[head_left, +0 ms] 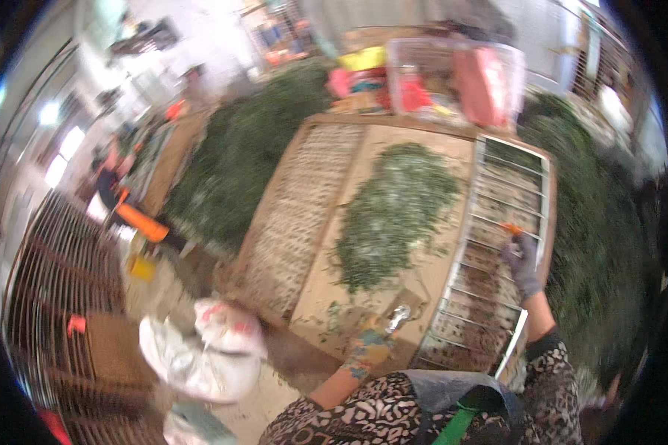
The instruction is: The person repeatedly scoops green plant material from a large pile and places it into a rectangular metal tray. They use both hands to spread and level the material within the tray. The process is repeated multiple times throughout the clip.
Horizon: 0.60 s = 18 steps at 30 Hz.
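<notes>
While the gloved right hand (522,261) pinches a small orange thing (511,228) over the wire rack (497,222) at right, the left hand (371,345) grips a metal tool (398,317) on the near table (423,274); chopped greens (393,211) lie between, bins (453,81) far behind.

The left hand (367,347) wears a patterned cloth glove and grips a shiny metal tool (398,317); the right hand (522,261), in a matt grey knit glove, rests on a white-painted metal wire rack (497,222); the table (416,278) at centre frame is matt, bare wood; lower left, white sacks (200,348) look like glossy plastic.
</notes>
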Tool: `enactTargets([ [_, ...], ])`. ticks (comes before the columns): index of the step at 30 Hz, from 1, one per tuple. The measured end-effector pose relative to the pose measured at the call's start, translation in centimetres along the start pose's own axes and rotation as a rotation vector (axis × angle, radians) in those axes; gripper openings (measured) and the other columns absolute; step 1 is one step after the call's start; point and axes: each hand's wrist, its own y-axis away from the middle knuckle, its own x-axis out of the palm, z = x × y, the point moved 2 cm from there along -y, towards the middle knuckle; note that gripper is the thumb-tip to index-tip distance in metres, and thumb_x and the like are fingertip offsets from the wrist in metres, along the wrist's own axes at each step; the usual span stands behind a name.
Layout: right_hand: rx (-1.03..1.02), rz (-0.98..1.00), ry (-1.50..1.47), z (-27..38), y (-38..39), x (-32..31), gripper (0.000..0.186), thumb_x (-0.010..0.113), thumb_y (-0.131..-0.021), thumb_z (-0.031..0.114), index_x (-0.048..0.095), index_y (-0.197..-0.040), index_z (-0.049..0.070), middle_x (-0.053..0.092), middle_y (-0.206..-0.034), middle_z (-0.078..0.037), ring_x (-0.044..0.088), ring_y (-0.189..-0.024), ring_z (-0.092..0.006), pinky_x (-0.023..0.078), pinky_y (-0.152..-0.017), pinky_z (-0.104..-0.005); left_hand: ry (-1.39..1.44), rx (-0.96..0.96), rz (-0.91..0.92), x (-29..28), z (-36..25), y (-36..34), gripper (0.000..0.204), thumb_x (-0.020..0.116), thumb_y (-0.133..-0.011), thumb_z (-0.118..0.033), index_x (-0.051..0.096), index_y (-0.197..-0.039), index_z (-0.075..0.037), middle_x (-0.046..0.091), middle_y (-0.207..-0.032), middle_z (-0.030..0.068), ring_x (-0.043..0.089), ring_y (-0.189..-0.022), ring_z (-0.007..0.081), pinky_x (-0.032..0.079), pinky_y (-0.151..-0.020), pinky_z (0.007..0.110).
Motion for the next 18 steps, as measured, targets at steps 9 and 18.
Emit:
enactTargets([
  [9,-0.389,0.649,0.762,11.8,9.3,3.3,0.066,0.075,-0.088,0.04,0.049,-0.142,0.013,0.066,-0.122,-0.012,0.066,-0.113,-0.0317,0.057,-0.084,-0.0456,-0.225,0.549,0.065,-2.5,-11.7,-10.5,0.049,0.071,-0.078,-0.021,0.064,-0.124,-0.007,0.055,-0.13,0.0158,0.058,-0.11,0.0361,0.049,-0.091,0.048],
  [18,0.455,0.117,0.04,1.7,5.6,-5.2,0.038,0.071,-0.095,0.033,0.067,-0.12,0.005,0.074,-0.099,-0.012,0.07,-0.088,-0.0178,0.055,-0.082,-0.0336,-0.449,0.466,0.172,1.5,-18.4,-23.7,0.081,0.042,-0.098,-0.066,0.039,-0.156,-0.009,0.026,-0.166,0.0162,0.018,-0.155,0.0353,0.018,-0.124,0.052],
])
